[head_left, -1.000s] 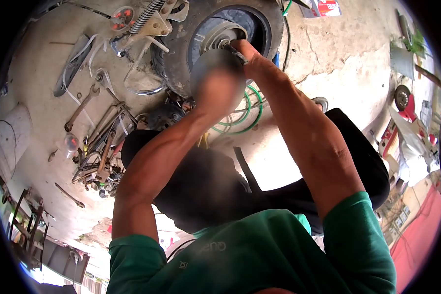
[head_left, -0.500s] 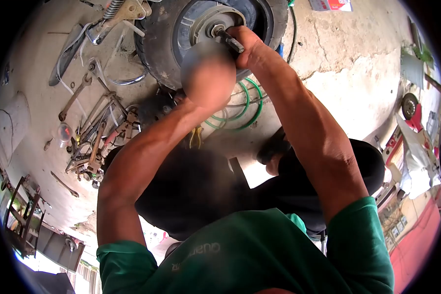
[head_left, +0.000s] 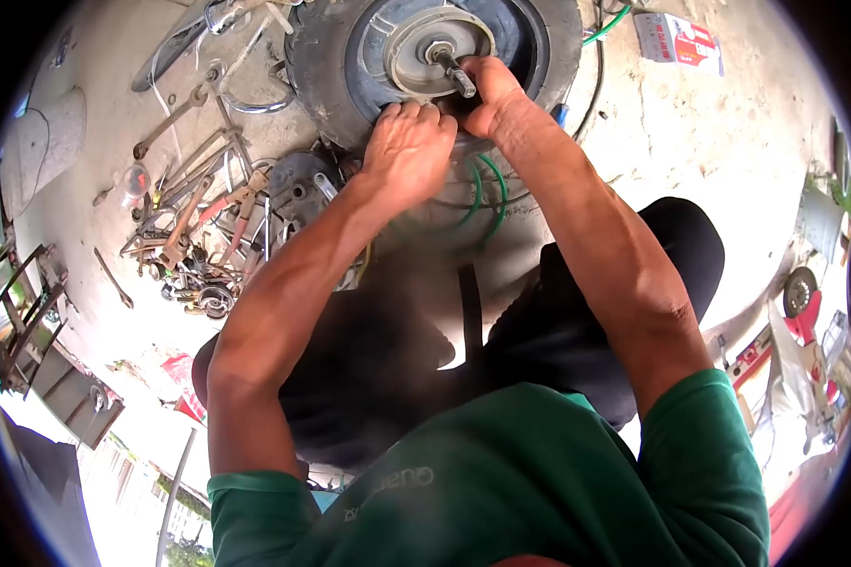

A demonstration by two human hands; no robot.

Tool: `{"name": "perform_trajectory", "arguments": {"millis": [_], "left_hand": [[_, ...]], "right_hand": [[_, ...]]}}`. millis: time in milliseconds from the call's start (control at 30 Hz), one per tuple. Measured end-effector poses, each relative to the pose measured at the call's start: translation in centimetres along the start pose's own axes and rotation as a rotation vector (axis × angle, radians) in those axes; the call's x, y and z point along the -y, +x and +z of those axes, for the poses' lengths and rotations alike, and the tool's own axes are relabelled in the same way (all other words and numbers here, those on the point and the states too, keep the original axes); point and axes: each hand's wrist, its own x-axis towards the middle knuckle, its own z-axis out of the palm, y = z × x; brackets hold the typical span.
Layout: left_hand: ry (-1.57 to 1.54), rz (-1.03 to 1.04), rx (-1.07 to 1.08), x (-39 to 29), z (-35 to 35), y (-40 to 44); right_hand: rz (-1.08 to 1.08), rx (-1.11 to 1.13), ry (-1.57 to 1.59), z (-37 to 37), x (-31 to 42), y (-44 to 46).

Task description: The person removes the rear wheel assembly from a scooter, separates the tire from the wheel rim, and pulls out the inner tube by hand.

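Note:
A scooter-type wheel stands before me, its black tyre (head_left: 326,94) around a dark rim (head_left: 369,57). In its middle is a metal hub (head_left: 407,59), from which a splined axle (head_left: 456,74) points toward me. My left hand (head_left: 411,151) is closed, knuckles up, with its fingers curled over the near edge of the wheel. My right hand (head_left: 496,94) curls at the near right part of the rim, just beside the axle tip. The fingertips of both hands are partly hidden. Neither hand shows a tool.
Left of the wheel lies a pile of tools (head_left: 203,213) with a wrench (head_left: 170,121) and a dark round part (head_left: 298,184). A green hose (head_left: 501,194) loops below the tyre. A red-and-white box (head_left: 681,42) is at the upper right.
My left hand, blurred earlier, now shows clearly lower left of the axle, on the wheel's near edge. My right hand sits slightly lower beside the axle. The camera view has shifted.

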Motion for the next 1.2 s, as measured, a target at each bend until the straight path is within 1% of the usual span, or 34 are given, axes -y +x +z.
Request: {"name": "perform_trajectory", "arguments": {"millis": [67, 133, 233, 433, 500, 567, 633, 700, 733, 800, 833, 867, 900, 933, 967, 1000, 1033, 1067, 1133, 1200], "left_hand": [[-0.001, 0.007, -0.016, 0.1, 0.1, 0.0], [-0.002, -0.002, -0.005, 0.1, 0.2, 0.0], [-0.005, 0.011, -0.004, -0.2, 0.0, -0.2], [-0.038, 0.031, -0.041, -0.4, -0.3, -0.8], [-0.051, 0.024, -0.073, -0.7, -0.4, -1.2], [-0.080, 0.012, -0.059, -0.4, -0.2, -0.8], [-0.098, 0.001, -0.057, 0.3, 0.3, -0.4], [-0.128, 0.033, -0.083, 0.7, 0.4, -0.6], [-0.135, 0.050, -0.100, 1.0, 0.2, -0.7], [-0.302, 0.109, -0.285, 0.9, -1.2, -2.4], [-0.383, 0.144, -0.383, 0.8, -2.1, -3.4], [-0.403, 0.102, -0.424, 0.7, -2.9, -4.7], [-0.425, 0.055, -0.459, 0.9, -3.6, -6.2], [-0.506, -0.070, -0.397, 2.1, -3.8, -8.0], [-0.613, -0.267, -0.402, 3.8, -3.0, -9.5], [-0.836, -0.719, -0.300, 5.2, -2.6, -10.7], [-1.191, -0.939, -0.405, 8.5, -0.2, -11.5], [-1.336, -1.159, -0.425, 11.3, 0.7, -11.3], [-1.761, -1.156, -0.493, 14.4, 2.6, -9.8], [-1.925, -1.136, -0.535, 15.0, 2.4, -6.8]], "right_hand": [[0.020, 0.113, 0.007, -0.2, 0.0, 0.2], [0.025, 0.143, -0.059, -0.3, 0.1, -0.8], [-0.008, 0.182, -0.037, -0.6, -0.4, -0.4], [-0.031, -0.024, 0.047, 1.4, -0.2, -2.2], [-0.047, 0.001, 0.063, 0.7, -0.8, -1.5], [-0.050, -0.007, 0.094, 0.6, -0.8, -1.3], [-0.031, 0.002, 0.108, 0.3, -0.7, 0.2], [0.012, 0.005, 0.104, 0.0, -0.8, 0.5], [0.036, 0.019, 0.094, -0.2, -0.8, 1.0], [0.068, 0.048, 0.079, 0.3, -0.3, 0.6], [0.020, 0.013, 0.058, 0.6, -0.3, -0.2], [-0.028, -0.022, 0.038, 1.0, -0.2, -0.8], [-0.023, -0.067, 0.032, 1.2, -0.2, -1.0], [-0.017, -0.068, 0.007, 1.0, -0.3, -0.9], [-0.015, -0.066, -0.019, 0.9, -0.2, -0.6], [-0.013, -0.065, -0.045, 0.9, -0.2, -0.5], [-0.013, -0.069, -0.053, 1.0, -0.2, -0.7], [-0.005, -0.070, -0.061, 1.0, -0.2, -0.5], [0.013, -0.078, -0.078, 0.7, -0.2, 0.0], [0.001, -0.087, -0.137, 1.0, 0.0, -0.7]]}}
